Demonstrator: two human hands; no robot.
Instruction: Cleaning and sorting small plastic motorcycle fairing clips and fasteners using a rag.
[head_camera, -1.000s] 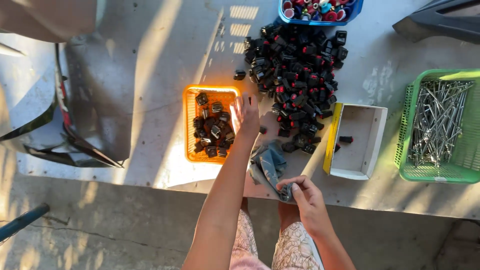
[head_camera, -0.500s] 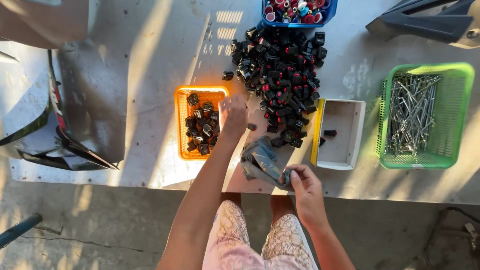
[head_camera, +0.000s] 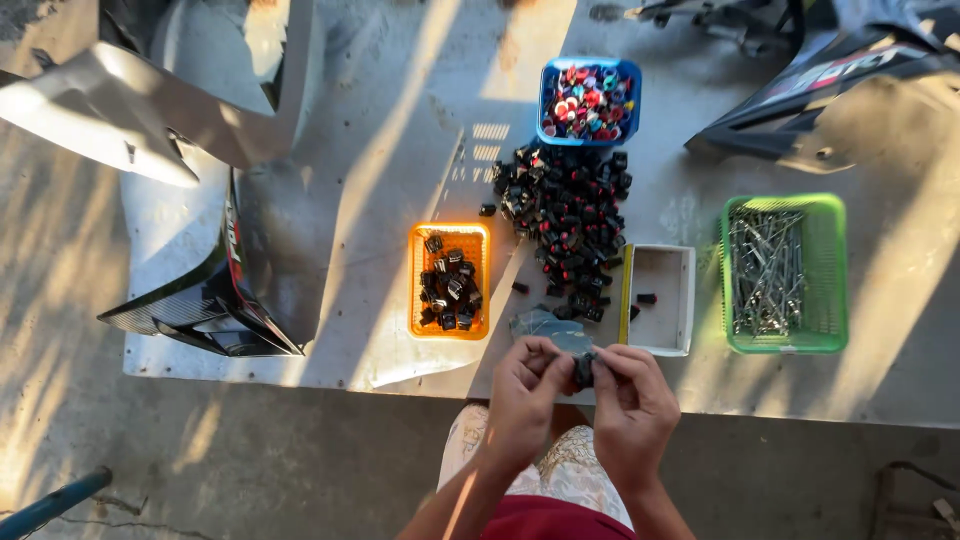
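Fingers of both hands meet over the near edge of the grey table (head_camera: 400, 150), pinching one small black part (head_camera: 584, 370) between them: the left hand (head_camera: 522, 388) grips it from one side with thumb and forefinger, the right hand (head_camera: 632, 400) from the other, and the part is largely hidden by the fingertips. Just beyond the hands lies a crumpled grey cloth (head_camera: 545, 325). Left of that cloth sits an orange basket (head_camera: 415, 285) holding more black parts. Right of the cloth stands a shallow white tray (head_camera: 665, 300) with one or two black bits inside, and further right a green basket (head_camera: 835, 270) full of metal pins. Beyond the cloth, toward the far side of the table, a heap of black and red parts (head_camera: 565, 210) is spread out, with a blue tub (head_camera: 548, 105) of coloured pieces behind it. Dark moulded panels (head_camera: 200, 310) lie well left of the orange basket.
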